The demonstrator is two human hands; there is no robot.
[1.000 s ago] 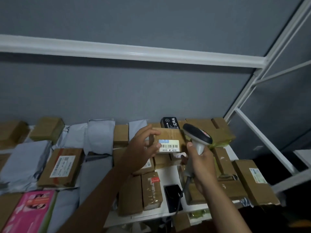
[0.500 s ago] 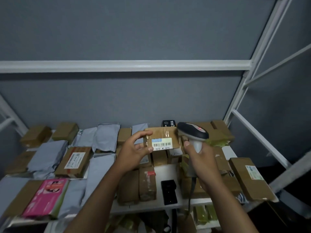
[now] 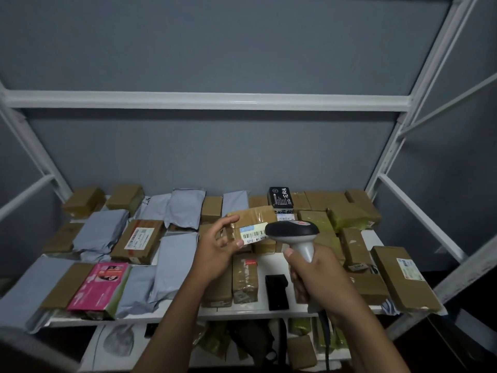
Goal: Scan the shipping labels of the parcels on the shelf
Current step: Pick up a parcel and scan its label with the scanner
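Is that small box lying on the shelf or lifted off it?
Lifted: the left hand holds the small box above the parcels, label facing the scanner.

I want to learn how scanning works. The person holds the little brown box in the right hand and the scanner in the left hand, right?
Not quite. The head view shows the hands swapped: the left hand holds the little brown box, and the right hand grips the scanner.

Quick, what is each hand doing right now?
Left hand: holding a small brown parcel by its end.
Right hand: holding the scanner by its handle.
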